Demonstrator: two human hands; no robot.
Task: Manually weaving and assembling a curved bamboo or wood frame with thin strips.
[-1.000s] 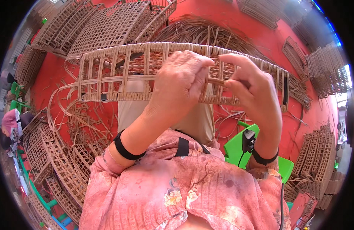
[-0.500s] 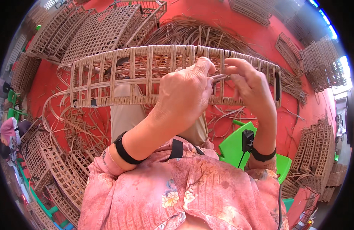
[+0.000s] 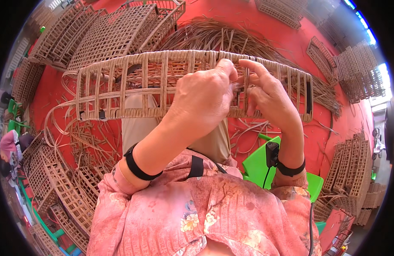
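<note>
"Across the knees, over the beige cloth trousers, what's that?"

"It's a long, low, light brown basket frame with open bars like a ladder. A thin, flat, pale tan strip runs sideways along it to the bare left hand."

"Are the fingers tight?"

"The left ones curl in close, but I can't tell what they pinch. On the bare right hand, the pointer finger sticks out by a dark brown upright bar. I can't tell if the others nip anything."

"How would you do this bit well?"

"I'd keep the strip flat, with no twists, and pull it snug bit by bit. Too hard and it might snap, I think."

"Any names or words?"

"None I can read, not on the frame, the pink flowery cloth shirt or the bright green plastic chair. The tan woven basket stack is too blurry."
</note>
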